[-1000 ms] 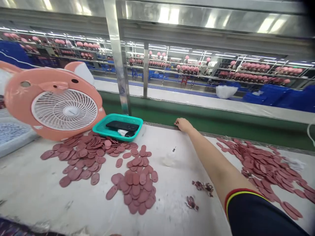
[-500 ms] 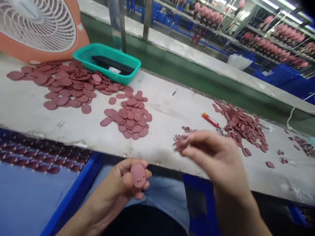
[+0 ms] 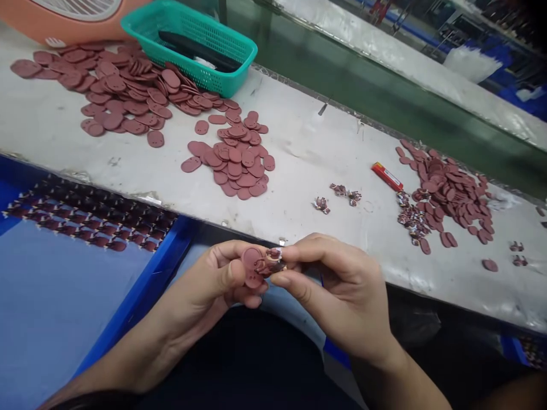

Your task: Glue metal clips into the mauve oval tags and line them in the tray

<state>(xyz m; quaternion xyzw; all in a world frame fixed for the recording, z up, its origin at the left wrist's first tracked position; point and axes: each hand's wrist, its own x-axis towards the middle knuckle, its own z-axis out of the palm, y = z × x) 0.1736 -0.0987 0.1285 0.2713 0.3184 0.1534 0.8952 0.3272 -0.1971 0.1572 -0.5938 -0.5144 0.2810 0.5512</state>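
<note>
The left hand [image 3: 200, 287] holds a flat pink disc [image 3: 252, 267] tight, and the right hand [image 3: 337, 296] pinches a small crumpled bit [image 3: 272, 262] on it (fingers close together).

Teal basket [image 3: 222, 77] and red lighter [image 3: 387, 176] on the workbench [image 3: 307, 136]

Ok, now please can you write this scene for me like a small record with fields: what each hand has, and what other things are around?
Left hand: holds a maroon oval disc with two small holes
Right hand: pinches a small maroon-and-white piece against the disc
Bench: white, stained
On bench: maroon disc piles, small scraps, red lighter, teal basket
Below bench, left: blue tray with rows of maroon parts
</note>
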